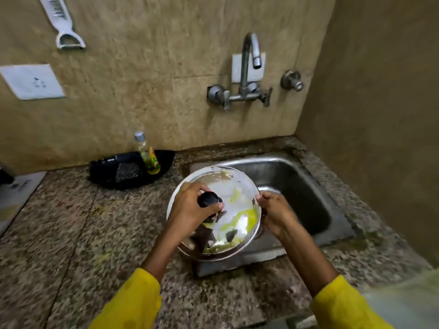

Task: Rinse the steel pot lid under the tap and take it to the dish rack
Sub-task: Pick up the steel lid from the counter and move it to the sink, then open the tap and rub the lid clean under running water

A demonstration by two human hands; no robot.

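Note:
The round steel pot lid (pixel 237 191) is held tilted over the left edge of the steel sink (pixel 292 176), its shiny top smeared with yellow-green soap. My left hand (pixel 190 207) grips the lid's black knob (pixel 210 200). My right hand (pixel 275 213) pinches the lid's right rim. The tap (pixel 250 58) stands on the wall above the sink, and no water runs from its spout. No dish rack is in view.
A black tray (pixel 107 169) at the back of the speckled granite counter (pixel 83 229) holds a scrub pad (pixel 127 172) and a dish-soap bottle (pixel 148 154). A grater (pixel 59 22) hangs on the wall at upper left. A side wall closes the right.

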